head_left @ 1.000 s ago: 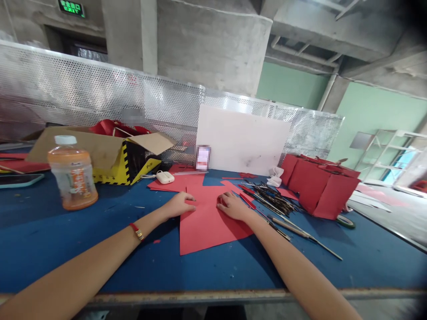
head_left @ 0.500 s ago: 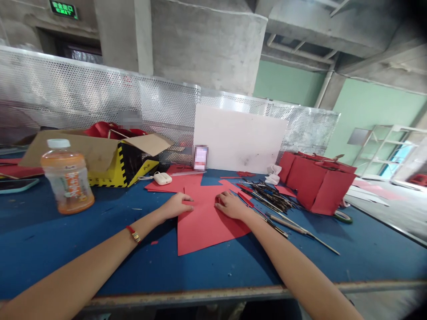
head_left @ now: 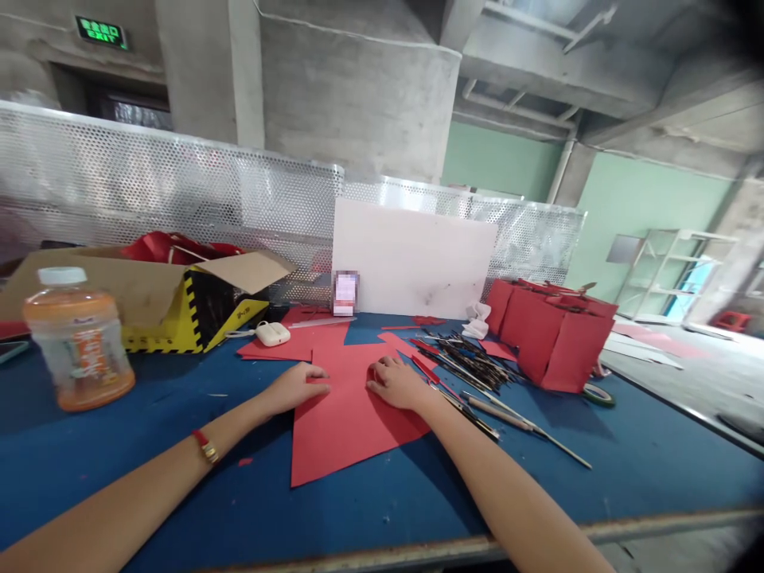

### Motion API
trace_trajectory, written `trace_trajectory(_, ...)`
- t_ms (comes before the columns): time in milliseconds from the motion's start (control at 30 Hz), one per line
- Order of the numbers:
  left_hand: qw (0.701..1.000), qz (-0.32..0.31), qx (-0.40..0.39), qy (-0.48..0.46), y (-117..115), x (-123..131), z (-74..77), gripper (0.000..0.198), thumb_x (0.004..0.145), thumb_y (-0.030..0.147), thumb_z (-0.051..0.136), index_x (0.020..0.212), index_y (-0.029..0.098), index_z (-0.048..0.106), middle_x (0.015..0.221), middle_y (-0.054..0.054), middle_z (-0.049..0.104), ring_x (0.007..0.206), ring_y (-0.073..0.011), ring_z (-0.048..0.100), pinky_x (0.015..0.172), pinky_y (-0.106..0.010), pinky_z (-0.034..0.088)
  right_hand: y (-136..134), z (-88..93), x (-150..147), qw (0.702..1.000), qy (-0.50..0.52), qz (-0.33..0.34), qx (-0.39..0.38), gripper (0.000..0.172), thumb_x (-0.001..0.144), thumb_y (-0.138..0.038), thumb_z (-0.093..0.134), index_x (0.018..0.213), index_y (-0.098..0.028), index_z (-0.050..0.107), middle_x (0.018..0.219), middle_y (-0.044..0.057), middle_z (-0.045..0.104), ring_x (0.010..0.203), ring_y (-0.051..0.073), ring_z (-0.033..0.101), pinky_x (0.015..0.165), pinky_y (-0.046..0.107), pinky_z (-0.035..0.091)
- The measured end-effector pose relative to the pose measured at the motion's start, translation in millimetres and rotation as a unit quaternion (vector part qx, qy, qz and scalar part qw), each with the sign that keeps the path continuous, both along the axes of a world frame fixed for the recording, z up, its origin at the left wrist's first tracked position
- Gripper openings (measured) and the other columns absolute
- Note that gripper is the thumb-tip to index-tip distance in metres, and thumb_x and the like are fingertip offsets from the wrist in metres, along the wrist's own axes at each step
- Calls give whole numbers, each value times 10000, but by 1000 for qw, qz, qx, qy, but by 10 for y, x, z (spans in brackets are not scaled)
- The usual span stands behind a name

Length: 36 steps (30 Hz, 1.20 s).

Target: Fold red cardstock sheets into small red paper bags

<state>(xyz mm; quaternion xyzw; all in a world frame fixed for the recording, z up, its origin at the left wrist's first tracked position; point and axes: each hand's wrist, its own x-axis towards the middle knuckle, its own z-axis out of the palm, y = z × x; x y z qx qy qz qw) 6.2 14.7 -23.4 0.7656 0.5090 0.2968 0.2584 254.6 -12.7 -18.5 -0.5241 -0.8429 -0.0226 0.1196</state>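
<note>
My left hand (head_left: pixel 295 388) lies on the left edge of a large sheet of red card (head_left: pixel 343 430), fingers together and pointing right. My right hand (head_left: pixel 397 383) rests on the same sheet a short way across, its fingers slightly curled. Neither hand grips anything. To the right of my right hand lies a heap of thin dark sticks and tools (head_left: pixel 471 362), and a long wooden-handled tool (head_left: pixel 501 415) lies nearer me. Another piece of red card (head_left: pixel 280 342) lies beyond the sheet, under a white earbud case (head_left: pixel 273 333).
The blue worktop (head_left: pixel 382 509) has a metal front edge. On it stand an orange drink bottle (head_left: pixel 80 342), a yellow-and-black cardboard box (head_left: pixel 179 306), red paper bags (head_left: pixel 552 338), a tape roll (head_left: pixel 598 395), and a white board (head_left: pixel 411 259) against a perforated metal screen (head_left: pixel 149 183).
The whole scene has shifted left and slightly down in view as the head turns. Both hands stay on the red sheet, with no clear change in their hold.
</note>
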Motion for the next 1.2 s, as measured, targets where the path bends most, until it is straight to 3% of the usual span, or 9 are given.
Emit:
trace_trajectory(233,1000,6,3,15,-38,-12,18,339,630,430,648,856,194,738,1038,-85,746,1047,-353,637,891,-368,483,53,40,-45,1000,1,7,-3,302,933,-391,487,1122,-186,603,1115,133,603,1074,258,531,885,367,384)
trace_trajectory(600,999,-12,5,42,19,-21,-42,433,660,451,640,970,159,722,1111,-136,715,1085,-340,620,943,-386,446,39,60,-45,1000,-1,8,-13,319,937,-380,481,1159,-178,588,1134,134,607,1063,256,549,882,359,391)
trace_trajectory(1200,999,4,-6,31,-84,-15,51,401,636,402,641,961,188,736,1131,-120,712,1094,-335,622,928,-358,460,-20,10,-108,1000,5,-1,11,303,961,-354,441,1164,-170,570,1206,135,584,1094,243,541,906,352,375)
